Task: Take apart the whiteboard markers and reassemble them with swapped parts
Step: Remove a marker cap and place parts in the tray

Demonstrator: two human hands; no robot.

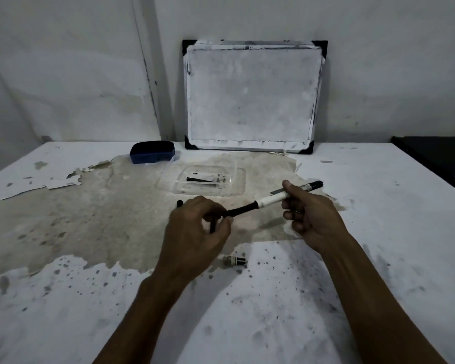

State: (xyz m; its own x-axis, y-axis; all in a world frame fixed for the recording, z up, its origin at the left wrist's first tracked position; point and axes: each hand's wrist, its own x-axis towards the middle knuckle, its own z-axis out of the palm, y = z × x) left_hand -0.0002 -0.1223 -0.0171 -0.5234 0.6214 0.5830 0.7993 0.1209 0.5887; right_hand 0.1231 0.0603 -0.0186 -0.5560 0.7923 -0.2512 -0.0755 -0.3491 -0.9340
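Observation:
My right hand (310, 214) grips a white marker barrel (272, 199) with a black end, held slanted above the table. A black ink core (240, 210) sticks out of the barrel's lower left end, and my left hand (194, 232) pinches its tip. The left hand also holds a second black stick-like part (212, 227) under the fingers, with its far end (179, 204) showing beyond the knuckles. A small nib holder (235, 260) lies on the table just below my hands. A clear plastic tray (236, 185) behind them holds a black core (201, 179).
A small whiteboard (252, 95) leans on the wall at the back. A blue eraser (152, 152) sits left of the tray. The table top (63, 311) is white with peeled, stained patches. A dark surface (436, 158) borders the far right edge.

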